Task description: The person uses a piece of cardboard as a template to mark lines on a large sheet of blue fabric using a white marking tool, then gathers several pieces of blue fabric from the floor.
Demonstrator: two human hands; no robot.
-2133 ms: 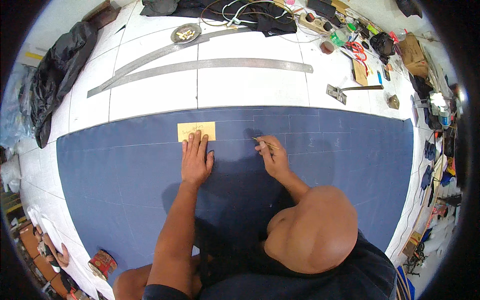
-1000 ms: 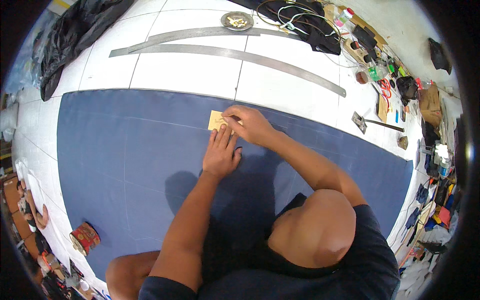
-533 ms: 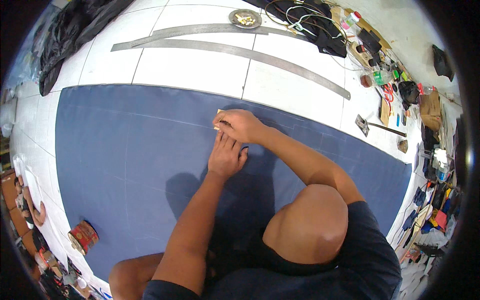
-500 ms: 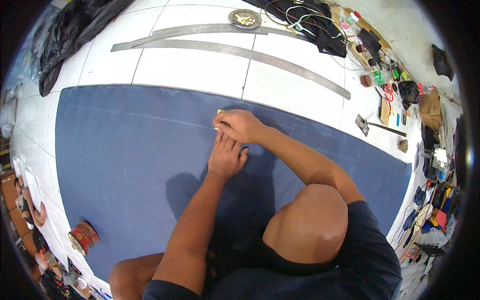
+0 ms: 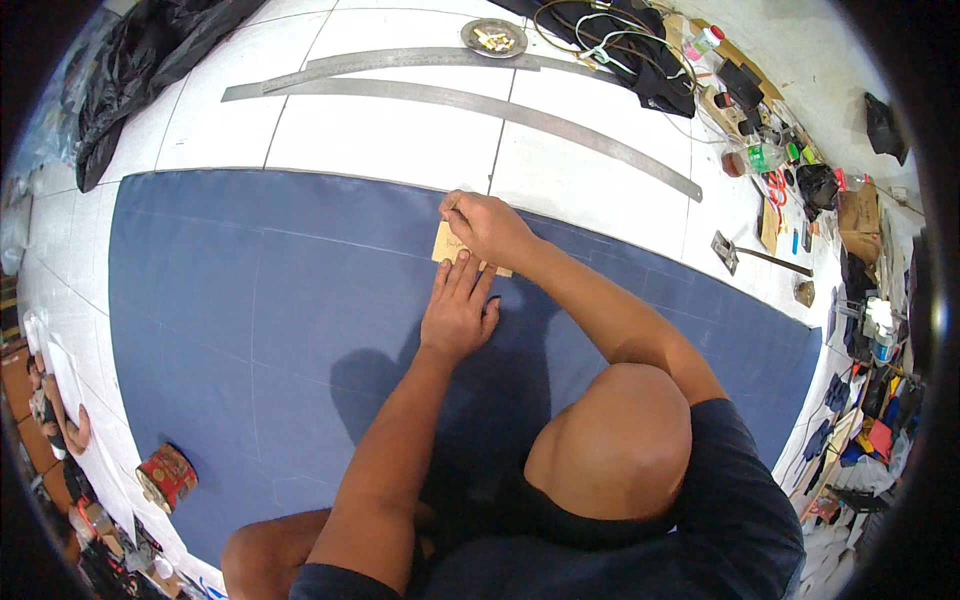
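A wide sheet of dark blue fabric (image 5: 200, 300) is spread over the white tiles, with thin pale lines drawn on it. Near its far edge lies a small tan card (image 5: 448, 243) with handwriting on it. My left hand (image 5: 458, 315) rests flat, its stretched fingertips pressing on the card's near edge. Just beyond, my right hand (image 5: 488, 228) is closed in a pinch over the card and the fabric's far edge. Whatever its fingers pinch is hidden or too small to make out. Part of the card is covered by the right hand.
Beyond the fabric lie long metal rulers (image 5: 400, 91) and an ashtray (image 5: 494, 39). A red tin (image 5: 168, 474) stands on the fabric's left edge. At right are a long-handled metal tool (image 5: 726, 252), red-handled scissors (image 5: 777, 186) and a bottle (image 5: 765, 157). My knee (image 5: 620, 440) rises at the near side.
My right hand has moved away from the left fingertips toward the fabric's far edge, uncovering more of the card. My left hand stays nearly in place, its fingers a little more spread.
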